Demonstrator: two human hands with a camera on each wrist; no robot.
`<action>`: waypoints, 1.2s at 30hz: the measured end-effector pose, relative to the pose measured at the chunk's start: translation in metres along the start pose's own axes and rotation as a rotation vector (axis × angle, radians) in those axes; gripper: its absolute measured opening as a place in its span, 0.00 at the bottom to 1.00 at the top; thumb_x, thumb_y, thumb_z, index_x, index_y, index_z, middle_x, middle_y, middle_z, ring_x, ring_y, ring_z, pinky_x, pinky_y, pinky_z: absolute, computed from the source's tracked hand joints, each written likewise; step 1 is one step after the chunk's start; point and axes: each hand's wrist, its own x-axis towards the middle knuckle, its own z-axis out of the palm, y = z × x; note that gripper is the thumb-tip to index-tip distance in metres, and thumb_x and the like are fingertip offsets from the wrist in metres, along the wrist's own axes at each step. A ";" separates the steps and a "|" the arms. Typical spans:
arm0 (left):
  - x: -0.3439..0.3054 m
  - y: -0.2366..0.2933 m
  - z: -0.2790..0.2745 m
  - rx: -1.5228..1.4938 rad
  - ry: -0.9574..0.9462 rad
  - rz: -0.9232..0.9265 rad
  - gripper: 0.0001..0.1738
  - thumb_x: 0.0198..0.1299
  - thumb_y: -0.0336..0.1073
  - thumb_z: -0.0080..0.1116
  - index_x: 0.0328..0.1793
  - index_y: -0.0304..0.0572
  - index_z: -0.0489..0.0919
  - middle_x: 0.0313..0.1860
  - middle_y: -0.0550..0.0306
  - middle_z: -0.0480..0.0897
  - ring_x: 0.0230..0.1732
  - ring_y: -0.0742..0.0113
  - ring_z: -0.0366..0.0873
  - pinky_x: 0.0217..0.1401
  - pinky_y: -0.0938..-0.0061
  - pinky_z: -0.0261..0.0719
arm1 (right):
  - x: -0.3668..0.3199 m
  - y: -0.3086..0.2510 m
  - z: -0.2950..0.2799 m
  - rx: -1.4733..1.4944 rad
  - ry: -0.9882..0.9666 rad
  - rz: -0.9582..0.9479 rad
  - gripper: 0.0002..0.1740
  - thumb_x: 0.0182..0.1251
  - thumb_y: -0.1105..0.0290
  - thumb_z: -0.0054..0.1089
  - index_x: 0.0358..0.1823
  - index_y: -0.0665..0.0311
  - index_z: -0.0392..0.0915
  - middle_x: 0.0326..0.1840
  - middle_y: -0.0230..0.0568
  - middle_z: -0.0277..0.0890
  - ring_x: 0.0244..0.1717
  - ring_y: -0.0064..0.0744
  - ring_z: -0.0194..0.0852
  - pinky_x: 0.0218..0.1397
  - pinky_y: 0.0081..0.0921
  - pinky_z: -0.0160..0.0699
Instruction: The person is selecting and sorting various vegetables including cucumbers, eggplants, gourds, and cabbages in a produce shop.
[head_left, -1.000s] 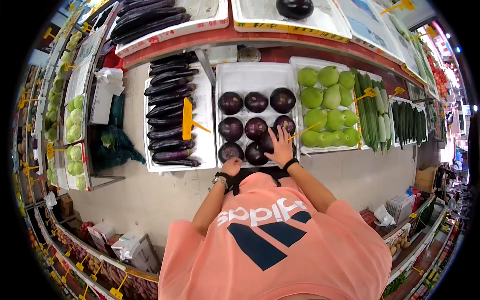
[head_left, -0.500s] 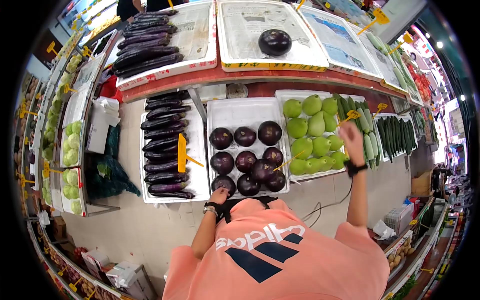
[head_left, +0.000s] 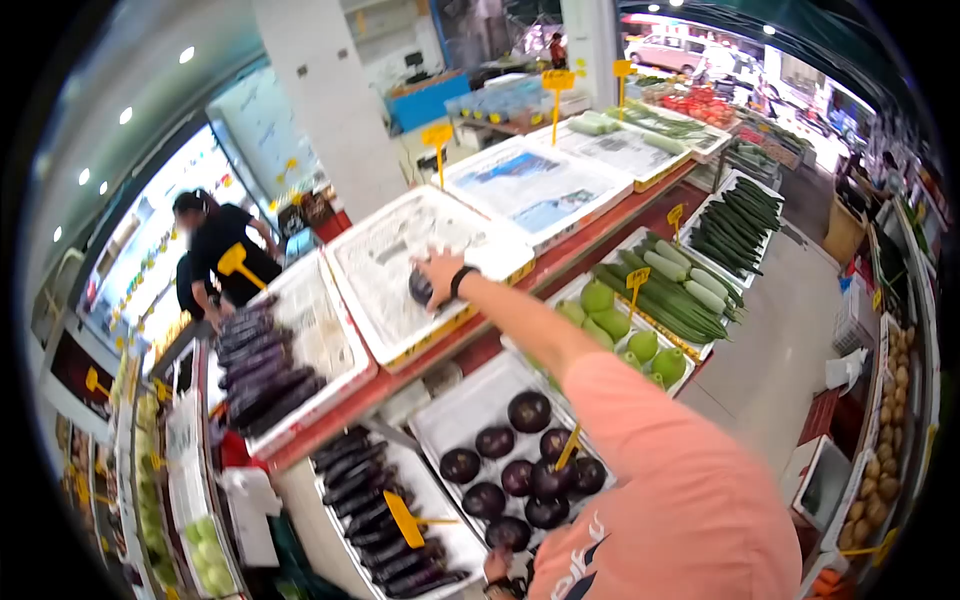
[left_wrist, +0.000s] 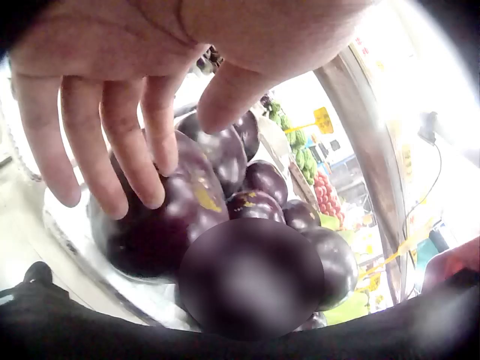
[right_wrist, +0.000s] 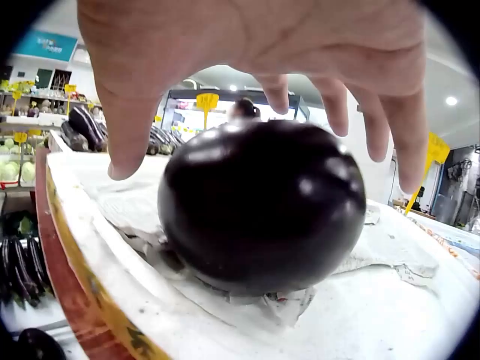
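My right hand reaches out over the upper white foam tray, where a single round purple eggplant sits on crumpled newspaper. Its fingers are spread over the top and sides of that eggplant, thumb on one side in the right wrist view. Down at the near edge of the lower tray, my left hand hangs with loosely bent fingers. It is over a round eggplant, fingertips right at its skin. Several more round eggplants lie in that lower tray, two or more heaped together.
Long eggplants fill a lower tray and an upper tray on the left. Green gourds and cucumbers lie to the right. Yellow price tags stand among them. A person in black is beyond the stall.
My right hand has left the lower-tray eggplants, swung right, then reached up to the single eggplant above. The head view has tilted up and turned. My left hand stays at the lower tray.
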 end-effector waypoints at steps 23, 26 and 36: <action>0.006 -0.007 -0.017 0.077 0.107 -0.011 0.15 0.67 0.41 0.53 0.46 0.34 0.76 0.35 0.52 0.85 0.25 0.68 0.78 0.23 0.77 0.71 | -0.069 0.054 -0.043 1.876 0.254 0.217 0.46 0.53 0.48 0.76 0.69 0.54 0.61 0.65 0.43 0.69 0.61 0.47 0.75 0.50 0.64 0.80; 0.026 -0.033 -0.042 0.089 0.066 0.043 0.14 0.67 0.40 0.53 0.46 0.34 0.76 0.35 0.52 0.85 0.25 0.68 0.78 0.23 0.77 0.71 | -0.137 0.067 -0.061 2.141 0.079 -0.180 0.39 0.64 0.51 0.67 0.73 0.51 0.61 0.70 0.42 0.68 0.65 0.44 0.73 0.60 0.62 0.76; 0.007 0.031 -0.021 0.332 -0.043 0.111 0.12 0.67 0.37 0.56 0.38 0.33 0.75 0.29 0.51 0.83 0.29 0.66 0.81 0.30 0.74 0.79 | -0.452 0.100 -0.045 2.288 0.513 -0.147 0.49 0.62 0.32 0.55 0.80 0.46 0.53 0.82 0.44 0.50 0.79 0.61 0.50 0.69 0.77 0.56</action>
